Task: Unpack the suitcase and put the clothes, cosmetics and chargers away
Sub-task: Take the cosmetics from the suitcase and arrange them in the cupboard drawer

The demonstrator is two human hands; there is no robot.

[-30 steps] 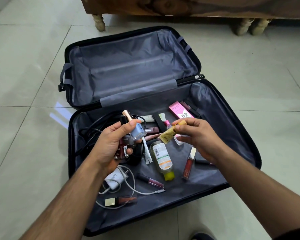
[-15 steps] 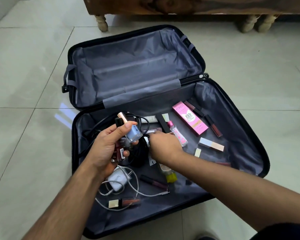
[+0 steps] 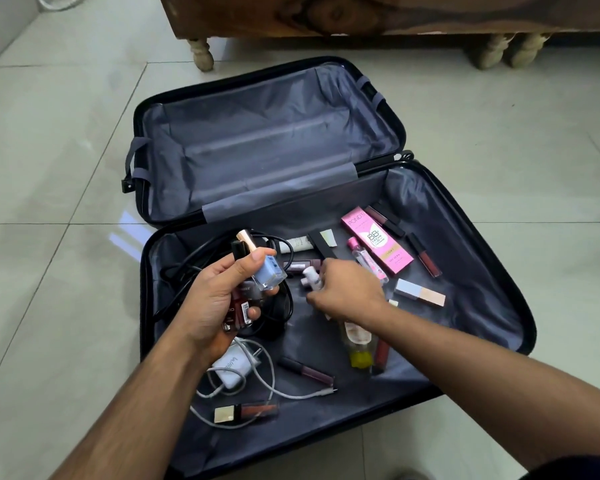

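A black suitcase (image 3: 492, 258) lies open on the floor, its far half empty. My left hand (image 3: 215, 299) holds several nail polish bottles over the near half, a blue one (image 3: 269, 271) with a gold cap on top and dark red ones below. My right hand (image 3: 347, 292) is down in the case, fingers closed on a small white tube (image 3: 310, 276). A pink BB cream box (image 3: 376, 244), lip glosses (image 3: 425, 254), a clear oil bottle (image 3: 357, 344), a white charger (image 3: 231, 370) with cable and black cables (image 3: 187, 268) lie inside.
A wooden furniture piece with turned legs (image 3: 201, 53) stands just beyond the suitcase. Pale floor tiles (image 3: 49, 237) surround the case. A two-tone compact stick (image 3: 420, 294) and a gold-capped lipstick (image 3: 243, 412) also lie in the case.
My right hand let go of the yellow sachet it held, reached left into the case and closed on the small white tube. My left hand kept its bottles and barely moved.
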